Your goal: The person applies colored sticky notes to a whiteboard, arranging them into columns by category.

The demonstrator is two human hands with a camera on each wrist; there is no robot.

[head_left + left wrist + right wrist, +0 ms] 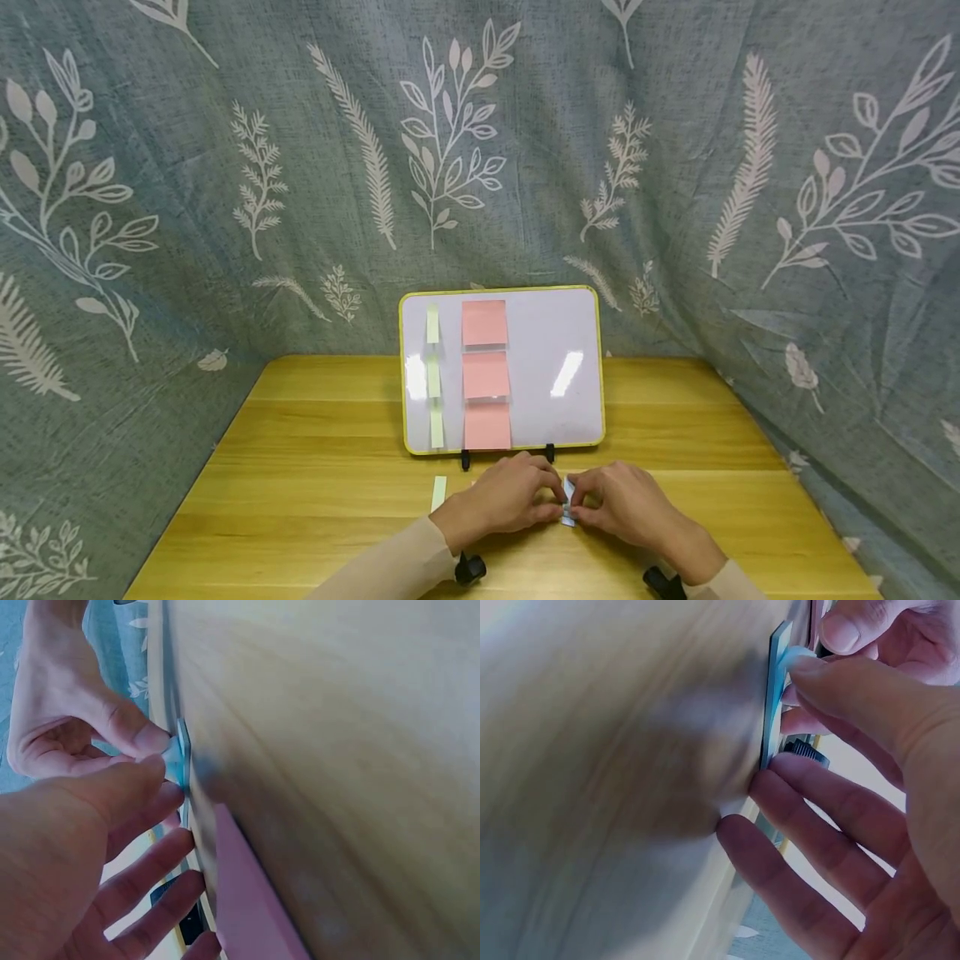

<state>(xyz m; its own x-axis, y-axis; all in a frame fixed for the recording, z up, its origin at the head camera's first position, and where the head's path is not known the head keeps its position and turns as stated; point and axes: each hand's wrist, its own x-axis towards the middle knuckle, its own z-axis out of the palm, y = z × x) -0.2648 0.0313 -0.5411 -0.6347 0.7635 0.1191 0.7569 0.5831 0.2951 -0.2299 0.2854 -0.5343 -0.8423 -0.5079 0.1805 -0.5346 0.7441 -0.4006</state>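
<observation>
Grey-blue cloth (540, 125) with white leaf drawings hangs behind and at both sides of a yellowish wooden bench (300, 475). On this bench, the left hand (510, 496) and the right hand (622, 504) meet, with their fingertips close together, at a blue strip pad (773, 690), which lies between them. The right hand pinches the raised end of its top sheet between thumb and forefinger, while its other fingers are loosely spread beside the pad. The left hand also has its thumb and forefinger curled onto the blue paper, and its remaining fingers rest near the bench surface.

The blue strip pad is narrow and long, with straight edges and a small thickness. It looks pale blue from the head, but more turquoise from the wrists; the raised sheet is lighter and bends away from the rest.

Beyond the hands, a whiteboard (540, 342) with a yellow rim leans slightly back on a black stand (550, 452). It bears two columns: three pale green strips (432, 325), and to the right of them three pink square notes (485, 375), one under another. Just to the left of the left hand, a pale green strip (439, 490) lies on the bench. Near the fingers of the same hand is also a pink pad (251, 907), mostly hidden from the head view.
</observation>
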